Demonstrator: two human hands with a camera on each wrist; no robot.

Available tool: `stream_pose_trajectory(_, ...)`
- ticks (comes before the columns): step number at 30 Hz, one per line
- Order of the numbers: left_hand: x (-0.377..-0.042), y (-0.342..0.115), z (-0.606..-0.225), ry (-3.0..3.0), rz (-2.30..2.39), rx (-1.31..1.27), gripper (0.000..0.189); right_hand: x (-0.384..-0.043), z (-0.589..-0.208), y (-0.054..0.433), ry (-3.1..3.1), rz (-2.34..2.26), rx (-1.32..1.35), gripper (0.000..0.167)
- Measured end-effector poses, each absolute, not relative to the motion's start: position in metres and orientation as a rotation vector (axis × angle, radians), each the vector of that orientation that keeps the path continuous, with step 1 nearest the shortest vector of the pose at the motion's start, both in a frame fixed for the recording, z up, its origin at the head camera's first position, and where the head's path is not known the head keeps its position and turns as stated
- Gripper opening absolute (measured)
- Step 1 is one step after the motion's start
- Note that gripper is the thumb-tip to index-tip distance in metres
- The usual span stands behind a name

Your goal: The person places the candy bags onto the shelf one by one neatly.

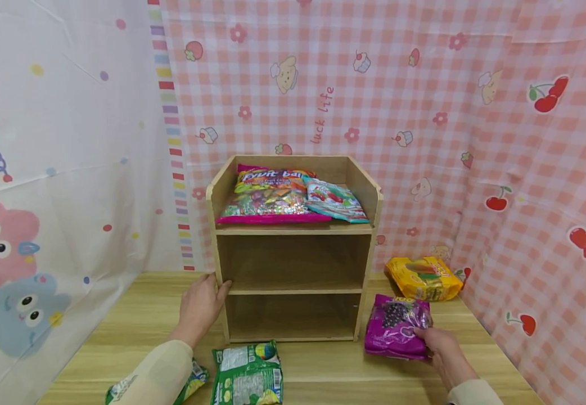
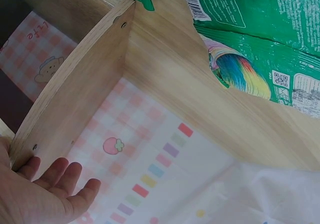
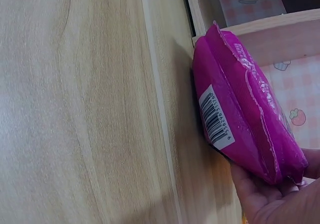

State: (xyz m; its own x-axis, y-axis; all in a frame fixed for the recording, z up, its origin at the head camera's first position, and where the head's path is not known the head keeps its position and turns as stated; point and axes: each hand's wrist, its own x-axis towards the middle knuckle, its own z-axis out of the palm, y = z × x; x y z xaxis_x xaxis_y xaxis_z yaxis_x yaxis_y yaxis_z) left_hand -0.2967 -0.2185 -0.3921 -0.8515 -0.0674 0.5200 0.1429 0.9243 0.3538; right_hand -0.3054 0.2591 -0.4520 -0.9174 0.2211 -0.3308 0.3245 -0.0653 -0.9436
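Observation:
At the right of the wooden shelf [image 1: 293, 230], my right hand [image 1: 443, 350] grips a purple candy bag [image 1: 396, 332] with dark grapes printed on it. In the right wrist view the purple bag [image 3: 235, 108] shows its barcode and seam, with fingers beneath it. My left hand [image 1: 203, 306] holds the front edge of the shelf's left side panel, thumb on the inner side. The left wrist view has the fingers [image 2: 67, 179] along the outer face of that side panel [image 2: 85, 88].
On the shelf's top lie a fruit-ball candy bag [image 1: 273, 197] and a smaller teal-edged bag [image 1: 334, 199]. A yellow bag [image 1: 424, 278] lies behind the purple one. Green bags [image 1: 247, 374] lie at the front, one partly behind my left sleeve. Patterned curtains [image 1: 313, 79] enclose the table.

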Motion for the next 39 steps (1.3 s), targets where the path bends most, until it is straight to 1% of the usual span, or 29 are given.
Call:
stream_pose_trajectory(5, -0.296, -0.218, -0.392, -2.529, -0.518, -0.059, 0.032, -0.307, -0.45, 0.257, 2.069, -2.19, 0.665, 0.05)
stream_pose_trajectory(10, -0.297, -0.218, -0.392, -2.536, -0.519, -0.054, 0.033, -0.307, -0.448, 0.256, 2.04, -2.238, 0.631, 0.056)
stream_pose_trajectory(22, -0.298, -0.219, -0.392, -2.553, -0.526, -0.041, 0.034, -0.303, -0.437, 0.253, 2.096, -2.316, 0.475, 0.059)
stream_pose_trajectory(33, -0.298, -0.219, -0.393, -2.552, -0.535, -0.036, 0.034, -0.297, -0.419, 0.246, 2.194, -2.33, 0.643, 0.057)
stream_pose_trajectory(39, -0.298, -0.22, -0.392, -2.559, -0.531, -0.042, 0.034, -0.289, -0.414, 0.24, 2.307, -2.447, 0.574, 0.056)
